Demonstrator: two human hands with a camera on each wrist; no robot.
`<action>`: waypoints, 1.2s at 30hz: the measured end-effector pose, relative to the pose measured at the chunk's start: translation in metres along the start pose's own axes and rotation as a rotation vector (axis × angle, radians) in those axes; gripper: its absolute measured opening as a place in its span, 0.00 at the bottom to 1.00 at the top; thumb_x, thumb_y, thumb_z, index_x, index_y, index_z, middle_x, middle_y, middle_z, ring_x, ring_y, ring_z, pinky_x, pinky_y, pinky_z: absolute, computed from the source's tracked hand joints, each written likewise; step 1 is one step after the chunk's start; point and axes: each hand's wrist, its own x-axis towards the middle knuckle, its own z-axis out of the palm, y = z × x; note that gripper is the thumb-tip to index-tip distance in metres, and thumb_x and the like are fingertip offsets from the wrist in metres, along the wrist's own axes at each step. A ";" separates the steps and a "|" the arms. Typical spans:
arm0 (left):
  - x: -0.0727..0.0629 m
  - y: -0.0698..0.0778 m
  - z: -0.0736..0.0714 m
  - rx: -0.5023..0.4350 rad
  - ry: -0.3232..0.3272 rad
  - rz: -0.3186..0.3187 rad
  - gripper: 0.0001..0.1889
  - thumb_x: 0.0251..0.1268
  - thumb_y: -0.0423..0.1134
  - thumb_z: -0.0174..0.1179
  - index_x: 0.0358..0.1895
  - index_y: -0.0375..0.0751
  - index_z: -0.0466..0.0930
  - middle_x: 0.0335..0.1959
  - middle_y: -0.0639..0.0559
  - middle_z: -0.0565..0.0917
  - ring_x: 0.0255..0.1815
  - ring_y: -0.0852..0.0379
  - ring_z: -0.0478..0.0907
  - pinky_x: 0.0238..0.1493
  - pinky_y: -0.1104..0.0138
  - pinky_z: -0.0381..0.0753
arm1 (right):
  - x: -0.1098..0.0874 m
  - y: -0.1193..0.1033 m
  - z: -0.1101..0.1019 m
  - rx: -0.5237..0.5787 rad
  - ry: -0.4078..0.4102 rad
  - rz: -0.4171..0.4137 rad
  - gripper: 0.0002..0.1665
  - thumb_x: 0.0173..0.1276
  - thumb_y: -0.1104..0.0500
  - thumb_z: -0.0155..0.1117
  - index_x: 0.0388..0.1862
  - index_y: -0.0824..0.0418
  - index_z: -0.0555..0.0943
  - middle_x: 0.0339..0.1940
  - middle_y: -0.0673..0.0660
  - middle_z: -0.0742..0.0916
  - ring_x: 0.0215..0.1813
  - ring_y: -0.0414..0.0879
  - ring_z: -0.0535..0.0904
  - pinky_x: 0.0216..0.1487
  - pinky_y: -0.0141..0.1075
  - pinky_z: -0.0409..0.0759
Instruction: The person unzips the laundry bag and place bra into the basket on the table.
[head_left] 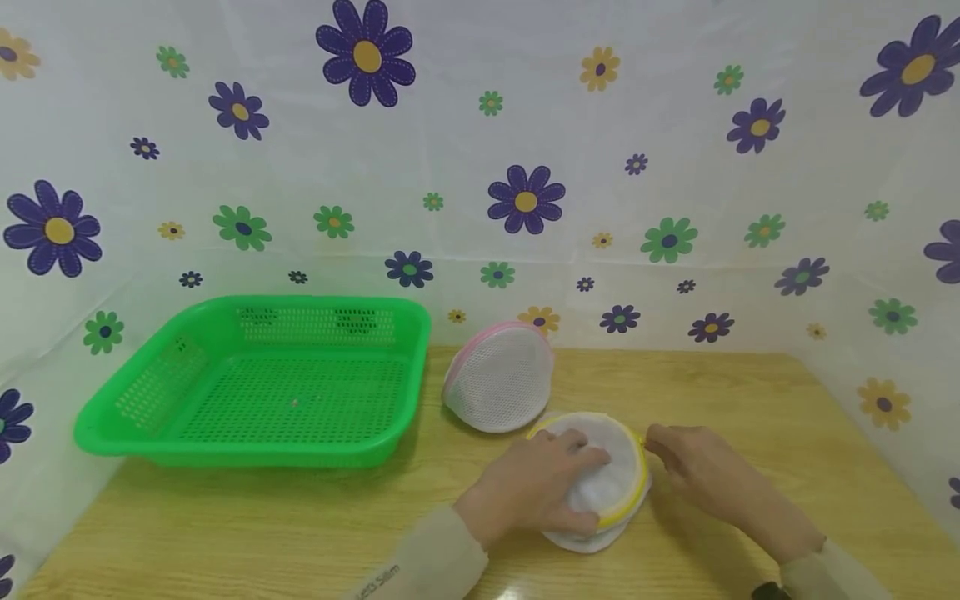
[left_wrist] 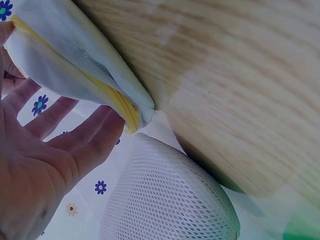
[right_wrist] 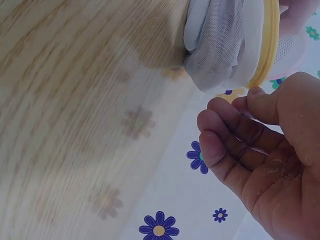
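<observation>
A white mesh laundry bag with a yellow zipper (head_left: 602,468) lies on the table, its round top facing up. My left hand (head_left: 542,483) rests over this top, fingers spread and thumb at the near rim. In the left wrist view its fingers (left_wrist: 95,135) extend along the bag's side, one tip against the yellow zipper. My right hand (head_left: 701,467) is at the bag's right edge. Its thumb and forefinger pinch at the zipper (right_wrist: 265,55) and hide the pull, while the other fingers curl loosely below.
A second mesh laundry bag (head_left: 504,379), with pink trim, stands just behind, near the back wall. At the left sits a green plastic basket (head_left: 300,454) with perforated sides. Flower-printed sheeting (head_left: 450,150) surrounds the wooden table (head_left: 300,533) at the back and sides.
</observation>
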 end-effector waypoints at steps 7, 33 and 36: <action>0.002 0.003 -0.002 0.007 -0.016 -0.027 0.35 0.56 0.62 0.62 0.69 0.62 0.73 0.61 0.54 0.78 0.45 0.52 0.79 0.41 0.65 0.81 | -0.004 0.001 0.000 0.012 0.023 -0.019 0.14 0.71 0.70 0.62 0.29 0.53 0.77 0.20 0.38 0.71 0.23 0.27 0.60 0.24 0.26 0.67; 0.001 0.002 -0.003 -0.014 -0.020 -0.030 0.35 0.56 0.63 0.62 0.70 0.64 0.73 0.62 0.54 0.79 0.48 0.53 0.80 0.47 0.63 0.82 | -0.011 0.002 0.006 -0.035 0.132 -0.102 0.18 0.65 0.70 0.67 0.26 0.51 0.72 0.19 0.36 0.65 0.23 0.26 0.55 0.22 0.24 0.61; 0.001 0.002 -0.002 -0.016 -0.026 -0.034 0.35 0.56 0.63 0.62 0.70 0.64 0.73 0.63 0.55 0.79 0.48 0.53 0.80 0.47 0.64 0.82 | -0.012 0.001 0.006 -0.032 0.132 -0.095 0.18 0.65 0.70 0.67 0.26 0.51 0.73 0.19 0.36 0.66 0.23 0.26 0.56 0.23 0.24 0.62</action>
